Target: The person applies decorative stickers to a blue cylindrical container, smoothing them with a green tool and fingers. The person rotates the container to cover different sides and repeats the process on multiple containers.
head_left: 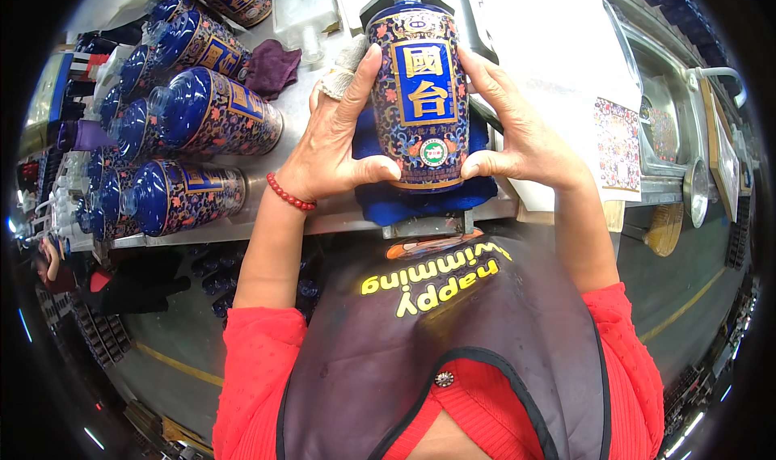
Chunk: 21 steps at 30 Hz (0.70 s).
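Blue bottle (423,137) in hand, neck pointing away from us!
It's face-up over the blue cloth (388,206), base toward our apron (347,355), long axis running almost straight ahead; our left hand (331,145) grips one side, our right hand (529,137) the other.
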{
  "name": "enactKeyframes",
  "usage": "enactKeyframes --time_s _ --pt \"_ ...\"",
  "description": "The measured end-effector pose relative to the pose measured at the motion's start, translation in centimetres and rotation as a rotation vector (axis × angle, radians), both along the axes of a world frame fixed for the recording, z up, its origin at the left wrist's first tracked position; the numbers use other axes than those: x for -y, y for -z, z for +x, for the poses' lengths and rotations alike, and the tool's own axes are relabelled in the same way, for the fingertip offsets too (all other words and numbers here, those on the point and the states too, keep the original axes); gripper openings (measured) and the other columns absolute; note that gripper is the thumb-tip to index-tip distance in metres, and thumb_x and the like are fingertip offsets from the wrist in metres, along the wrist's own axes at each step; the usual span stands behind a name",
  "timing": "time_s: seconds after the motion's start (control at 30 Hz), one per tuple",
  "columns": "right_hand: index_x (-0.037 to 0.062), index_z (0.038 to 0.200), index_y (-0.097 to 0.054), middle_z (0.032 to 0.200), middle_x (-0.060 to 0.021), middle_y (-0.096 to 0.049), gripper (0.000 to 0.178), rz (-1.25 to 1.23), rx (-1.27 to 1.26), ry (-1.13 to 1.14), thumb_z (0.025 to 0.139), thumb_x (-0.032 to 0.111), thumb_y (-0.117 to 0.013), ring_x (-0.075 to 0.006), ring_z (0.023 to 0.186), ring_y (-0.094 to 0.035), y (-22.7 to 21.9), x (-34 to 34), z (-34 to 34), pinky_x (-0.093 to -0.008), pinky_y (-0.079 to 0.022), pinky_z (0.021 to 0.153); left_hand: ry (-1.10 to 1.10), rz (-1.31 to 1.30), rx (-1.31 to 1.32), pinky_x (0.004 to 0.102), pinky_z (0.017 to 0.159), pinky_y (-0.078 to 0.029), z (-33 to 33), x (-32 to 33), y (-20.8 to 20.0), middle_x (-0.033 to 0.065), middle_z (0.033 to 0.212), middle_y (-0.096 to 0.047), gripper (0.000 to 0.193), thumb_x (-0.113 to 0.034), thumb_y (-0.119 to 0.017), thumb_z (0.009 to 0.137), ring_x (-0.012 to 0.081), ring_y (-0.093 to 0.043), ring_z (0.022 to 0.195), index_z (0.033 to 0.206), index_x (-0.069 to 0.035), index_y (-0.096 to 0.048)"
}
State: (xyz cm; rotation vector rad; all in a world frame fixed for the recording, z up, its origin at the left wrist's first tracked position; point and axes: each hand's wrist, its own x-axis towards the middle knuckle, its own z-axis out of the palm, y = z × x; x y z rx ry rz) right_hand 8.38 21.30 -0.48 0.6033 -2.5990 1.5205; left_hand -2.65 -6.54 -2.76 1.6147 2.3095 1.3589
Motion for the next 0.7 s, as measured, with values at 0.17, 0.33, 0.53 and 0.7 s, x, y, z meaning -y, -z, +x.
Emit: enactKeyframes --time_s 0.17,0.33,0.53,0.7 --pt "0.0076 0.164 -0.024 0.159 -0.0204 -0.035 0.126 0.033 0.027 0.007 0.067 0.056 -0.089 -0.0343 0.144 -0.039 0.2 -0.3 -0.1 -0.0461 -0.034 0.12 -0.002 -0.024 0.002 0.0533 0.122 -0.016 0.0 0.1 0.2 0.0231 0.165 -0.03 0.122 -0.077 -0.072 0.075 0.0416 -0.027 0.153 0.166 -0.014 -0.021" --pt "0.0074 0.154 -0.045 0.136 -0.0179 -0.063 0.084 0.392 -0.239 0.246 0.081 0.017 -0.085 -0.0334 0.121 -0.064 -3.6 -0.9 0.9 -0.0421 -0.05 0.104 -0.021 -0.102 0.049 0.0545 0.122 -0.012 0.6 0.5 -0.7 0.0272 0.165 -0.027 0.126 -0.076 -0.072 0.075 0.0429 -0.024 0.154 0.166 -0.009 -0.016" --pt "0.0104 0.112 -0.061 0.09 -0.0131 -0.068 0.03 0.557 -0.111 -0.129 0.089 0.023 -0.076 -0.0338 0.084 -0.07 -13.0 2.6 -5.7 -0.0417 -0.056 0.071 -0.055 -0.14 0.152 0.0526 0.123 -0.012 1.3 0.6 -1.1 0.0281 0.163 -0.028 0.13 -0.075 -0.072 0.077 0.0431 -0.025 0.152 0.165 -0.004 -0.011" --pt "0.0075 0.103 -0.065 0.09 -0.0127 -0.07 0.016 0.697 -0.481 0.19 0.09 0.015 -0.073 -0.0332 0.085 -0.071 -11.9 2.9 -9.2 -0.0417 -0.058 0.073 -0.16 -0.1 0.147 0.0519 0.123 -0.014 2.2 0.7 -1.3 0.0294 0.161 -0.03 0.126 -0.08 -0.06 0.083 0.0439 -0.028 0.151 0.163 0.003 -0.011"
